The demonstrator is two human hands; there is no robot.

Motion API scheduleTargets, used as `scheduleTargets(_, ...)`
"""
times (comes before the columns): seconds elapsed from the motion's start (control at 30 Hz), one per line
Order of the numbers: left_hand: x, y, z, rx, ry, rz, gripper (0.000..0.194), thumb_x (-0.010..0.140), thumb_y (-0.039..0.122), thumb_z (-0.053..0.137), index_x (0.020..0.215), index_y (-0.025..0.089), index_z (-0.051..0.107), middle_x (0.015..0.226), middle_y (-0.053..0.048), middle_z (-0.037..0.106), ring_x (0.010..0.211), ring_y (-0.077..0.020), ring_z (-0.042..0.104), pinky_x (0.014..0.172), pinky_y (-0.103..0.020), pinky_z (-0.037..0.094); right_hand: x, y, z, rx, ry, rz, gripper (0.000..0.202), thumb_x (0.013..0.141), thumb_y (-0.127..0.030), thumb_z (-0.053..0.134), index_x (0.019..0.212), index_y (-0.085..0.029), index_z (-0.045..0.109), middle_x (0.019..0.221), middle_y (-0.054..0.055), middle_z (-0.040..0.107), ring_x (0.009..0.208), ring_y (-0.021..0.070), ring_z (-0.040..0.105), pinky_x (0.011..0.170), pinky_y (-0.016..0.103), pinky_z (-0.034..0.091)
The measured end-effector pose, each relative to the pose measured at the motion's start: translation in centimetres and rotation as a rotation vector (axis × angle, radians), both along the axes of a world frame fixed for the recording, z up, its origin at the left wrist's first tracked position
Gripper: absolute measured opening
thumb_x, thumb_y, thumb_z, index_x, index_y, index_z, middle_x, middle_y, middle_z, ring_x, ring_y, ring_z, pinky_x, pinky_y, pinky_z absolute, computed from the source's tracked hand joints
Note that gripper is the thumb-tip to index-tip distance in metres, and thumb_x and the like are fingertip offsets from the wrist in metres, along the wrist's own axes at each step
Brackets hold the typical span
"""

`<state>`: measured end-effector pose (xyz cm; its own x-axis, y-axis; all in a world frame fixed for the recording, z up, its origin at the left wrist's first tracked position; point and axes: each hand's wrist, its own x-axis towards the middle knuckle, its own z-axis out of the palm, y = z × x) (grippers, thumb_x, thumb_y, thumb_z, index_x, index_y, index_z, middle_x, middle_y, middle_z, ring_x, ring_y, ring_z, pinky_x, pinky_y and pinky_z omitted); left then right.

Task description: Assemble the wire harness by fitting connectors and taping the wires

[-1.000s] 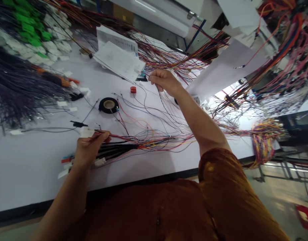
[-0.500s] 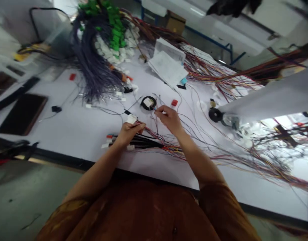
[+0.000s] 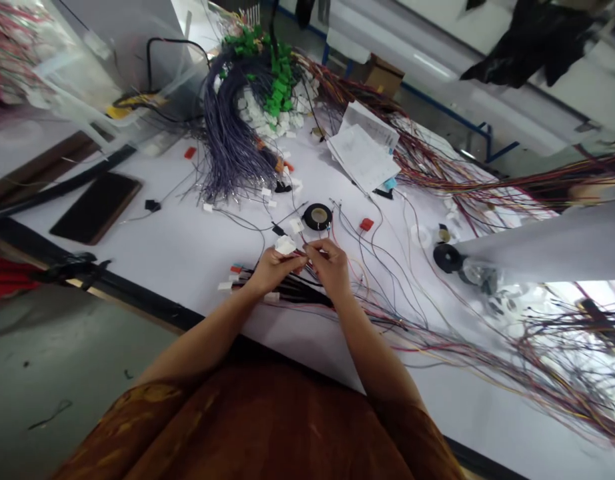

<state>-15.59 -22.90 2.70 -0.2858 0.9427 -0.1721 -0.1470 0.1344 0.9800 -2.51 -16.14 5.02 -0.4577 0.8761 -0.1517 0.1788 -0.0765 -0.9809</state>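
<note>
Left hand [image 3: 272, 270] pinches wires [image 3: 298, 255] by a white connector [image 3: 285, 245]; right hand [image 3: 330, 265], fingertips closed, has moved in beside it

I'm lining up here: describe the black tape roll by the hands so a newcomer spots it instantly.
On the white table, look from the loose papers toward the person's right hand. Just beyond its fingers lies the black tape roll, flat, with a tan centre. The other black roll sits well to the right, beside clear plastic.

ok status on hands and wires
Left hand pinching wires. Right hand close alongside, grip unclear. Tape just beyond, clear of both.
</note>
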Motion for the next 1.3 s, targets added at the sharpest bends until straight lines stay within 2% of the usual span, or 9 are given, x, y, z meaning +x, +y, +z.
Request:
scheduleTargets(0.1,0.2,-0.2,0.3,0.014,0.036,-0.004,0.027,0.069,0.038,0.075,0.063,0.013,0.066,0.061,-0.001,0.063,0.062,-0.0123,0.057,0.063,-0.024,0.048,0.8,-0.3,0.7,-0.059,0.004,0.041,0.022,0.082,-0.041,0.063,0.083,-0.019,0.061,0.051,-0.008,0.046,0.043,0.0066,0.041,0.043,0.019,0.032)
scheduleTargets(0.23,0.1,-0.3,0.7,0.021,0.022,-0.051,0.026,0.067,0.037,0.076,0.065,0.013,0.066,0.062,-0.001,0.063,0.062,-0.0129,0.057,0.062,-0.024,0.048,1.3,0.3,1.5,-0.055,-0.017,0.152,0.020,0.082,-0.038,0.063,0.086,-0.018,0.063,0.047,-0.009,0.044,0.039,0.0054,0.036,0.039,0.019,0.027)
scheduleTargets(0.37,-0.1,-0.4,0.7,0.024,0.019,-0.084,0.026,0.068,0.035,0.076,0.062,0.013,0.063,0.061,-0.001,0.062,0.061,-0.0129,0.056,0.062,-0.024,0.048,0.9,0.8,2.4,-0.046,-0.051,0.221,0.015,0.080,-0.034,0.066,0.079,-0.019,0.062,0.045,-0.009,0.042,0.038,0.0055,0.034,0.038,0.019,0.023)
scheduleTargets(0.5,-0.2,-0.6,0.3,0.027,0.043,-0.088,0.026,0.071,0.036,0.073,0.063,0.013,0.063,0.061,-0.001,0.060,0.061,-0.0128,0.055,0.061,-0.023,0.047,0.5,0.5,2.7,-0.087,-0.054,0.185,0.014,0.078,-0.031,0.068,0.075,-0.020,0.060,0.045,-0.010,0.039,0.039,0.0053,0.033,0.039,0.019,0.024)
scheduleTargets(0.63,-0.1,-0.6,-0.1,0.013,0.035,-0.101,0.026,0.072,0.037,0.072,0.066,0.013,0.065,0.064,-0.001,0.063,0.062,-0.0132,0.056,0.062,-0.024,0.047,0.8,0.0,2.0,-0.106,-0.017,0.156,0.014,0.078,-0.033,0.069,0.078,-0.019,0.063,0.052,-0.009,0.045,0.037,0.0046,0.037,0.038,0.020,0.027)
scheduleTargets(0.83,0.0,-0.5,0.6,-0.056,-0.044,-0.106,0.025,0.066,0.036,0.074,0.064,0.013,0.065,0.061,-0.001,0.062,0.060,-0.0126,0.055,0.060,-0.023,0.047,1.4,-0.2,1.3,-0.064,0.047,0.162,0.014,0.078,-0.032,0.069,0.076,-0.018,0.067,0.070,-0.006,0.051,0.039,0.0029,0.047,0.037,0.020,0.034)
scheduleTargets(1.0,0.1,-0.5,0.9,-0.084,-0.056,-0.120,0.024,0.064,0.035,0.076,0.062,0.013,0.065,0.060,-0.002,0.063,0.060,-0.0124,0.056,0.060,-0.023,0.047,1.7,-0.4,1.4,-0.105,0.108,0.150,0.013,0.077,-0.031,0.071,0.078,-0.018,0.069,0.072,-0.006,0.050,0.041,0.0028,0.049,0.038,0.019,0.039)
scheduleTargets(1.3,0.1,-0.6,1.2,-0.112,-0.059,-0.142,0.024,0.065,0.036,0.077,0.064,0.014,0.067,0.061,-0.002,0.063,0.060,-0.0135,0.057,0.059,-0.024,0.049,1.6,-0.9,1.2,-0.109,0.148,0.100,0.007,0.075,-0.026,0.070,0.078,-0.021,0.071,0.075,-0.005,0.051,0.041,0.0022,0.050,0.038,0.018,0.039)
